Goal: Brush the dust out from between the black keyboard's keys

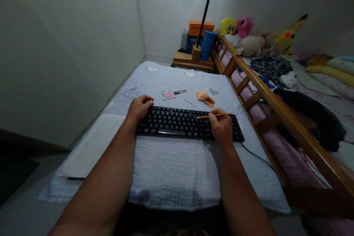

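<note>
1. We work with both hands at a black keyboard (174, 120), which lies lengthwise across a pale, heart-patterned cloth cover (177, 169), its space bar (171, 132) on the side nearest us.
2. Our right hand (223, 125) grasps a thin brush (204, 117), pinched between thumb and fingers above the right part of the keyboard. The brush lies nearly level: its pale tip points left over the keys, and the end of its orange handle juts out to the right of the hand. Whether the bristles touch the keys, we cannot tell.
3. Our left hand (138, 110) curls at the keyboard's far left corner, fingers bent against the edge. We cannot tell whether it grips the corner or merely rests there. The keyboard thus stretches rightward from this hand and passes beneath the other.
4. Beyond the keyboard, near its far edge, we see two cotton swabs (190, 102), a small tool with a dark grip (177, 92) and a crumpled orange cloth (205, 98), the last lying farthest right of the group.
5. A black cable (256, 156) runs from near the keyboard's right end toward a wooden bed rail (262, 90). At our left, a white sheet (94, 143) lies on the cover, partly behind our forearm.
</note>
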Motion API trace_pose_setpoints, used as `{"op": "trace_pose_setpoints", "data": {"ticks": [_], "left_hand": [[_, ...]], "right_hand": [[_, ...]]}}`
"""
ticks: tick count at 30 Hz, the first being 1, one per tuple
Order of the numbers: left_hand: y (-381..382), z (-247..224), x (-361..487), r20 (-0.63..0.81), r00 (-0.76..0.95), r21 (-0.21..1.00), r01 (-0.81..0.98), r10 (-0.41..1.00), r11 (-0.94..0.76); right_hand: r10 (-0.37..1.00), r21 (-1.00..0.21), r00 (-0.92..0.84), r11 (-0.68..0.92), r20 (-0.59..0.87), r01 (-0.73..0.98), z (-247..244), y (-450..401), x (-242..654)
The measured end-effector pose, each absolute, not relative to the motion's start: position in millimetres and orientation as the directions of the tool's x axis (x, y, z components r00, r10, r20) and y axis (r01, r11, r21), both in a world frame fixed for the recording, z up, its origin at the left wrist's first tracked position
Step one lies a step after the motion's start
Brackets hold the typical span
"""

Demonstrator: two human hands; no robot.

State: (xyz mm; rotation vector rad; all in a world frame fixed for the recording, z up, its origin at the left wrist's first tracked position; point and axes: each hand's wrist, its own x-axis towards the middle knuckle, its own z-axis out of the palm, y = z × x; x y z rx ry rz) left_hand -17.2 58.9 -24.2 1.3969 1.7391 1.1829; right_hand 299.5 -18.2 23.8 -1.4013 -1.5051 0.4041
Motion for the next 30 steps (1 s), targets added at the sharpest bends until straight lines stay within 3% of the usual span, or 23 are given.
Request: {"op": "trace_pose_setpoints", "data": {"ticks": [7,14,23,30], "left_hand": [[57.7,-23.7,-17.1,0.075,-0.263,0.902,0.429,0.962,0.047],[57.2,-23.2,-16.9,0.075,-0.257,0.903,0.427,0.963,0.044],[56.6,-22.1,-16.0,0.061,-0.256,0.906,0.420,0.965,0.054],[56.8,-21.5,-16.1,0.077,-0.252,0.903,0.427,0.965,0.039]], "right_hand": [[0.880,-0.697,0.144,0.248,0.452,0.672,21.6,-18.3,299.0],[0.902,-0.744,0.124,0.256,0.413,0.617,25.6,-21.3,299.4],[0.940,-0.880,0.104,0.259,0.324,0.399,25.1,-19.1,302.3],[0.906,-0.814,0.123,0.295,0.404,0.500,18.0,-16.5,297.5]]}}
